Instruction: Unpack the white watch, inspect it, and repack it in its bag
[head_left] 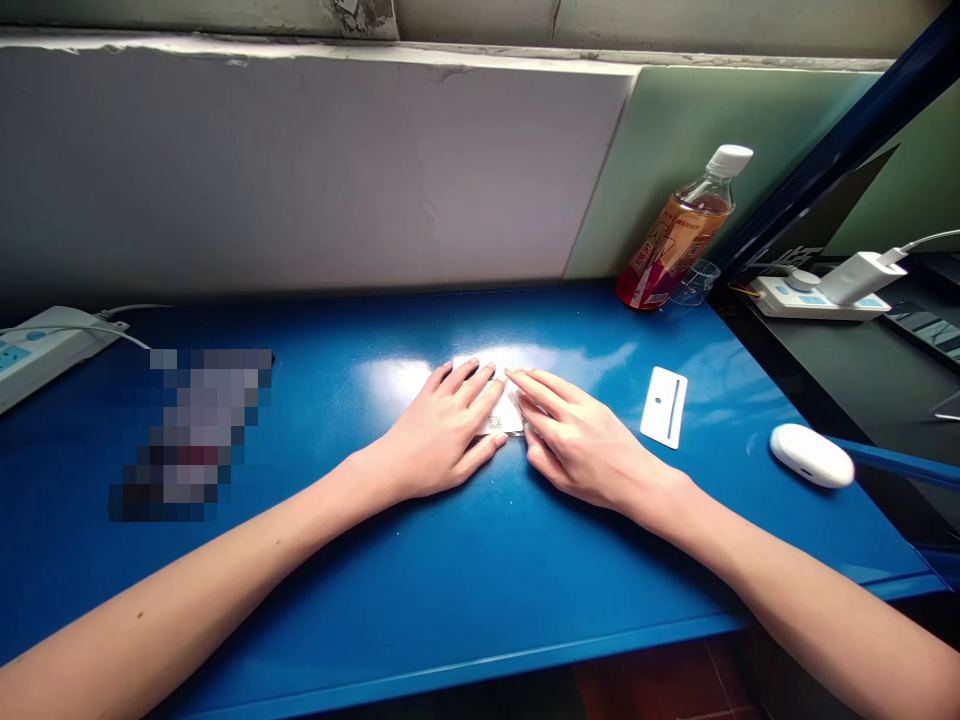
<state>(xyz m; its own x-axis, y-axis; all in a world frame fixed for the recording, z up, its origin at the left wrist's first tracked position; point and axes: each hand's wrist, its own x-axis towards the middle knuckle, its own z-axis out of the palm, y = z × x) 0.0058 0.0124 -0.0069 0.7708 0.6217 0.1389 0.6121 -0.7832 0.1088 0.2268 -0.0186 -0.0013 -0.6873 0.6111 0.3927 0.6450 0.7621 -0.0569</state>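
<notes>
A small white flat packet (504, 412) with a printed code lies on the blue table (420, 560), mostly hidden under my fingers. My left hand (442, 432) rests flat on its left part, fingers stretched out over it. My right hand (574, 435) lies flat on its right side, fingers extended and pressing on it. Both hands touch the packet and nearly meet at the fingertips.
A white plastic scraper card (664, 406) lies right of my right hand. A white earbud case (811, 455) sits near the right edge. A bottle of reddish drink (679, 235) leans at the back right. Power strips sit at the far left (34, 355) and far right (821, 298).
</notes>
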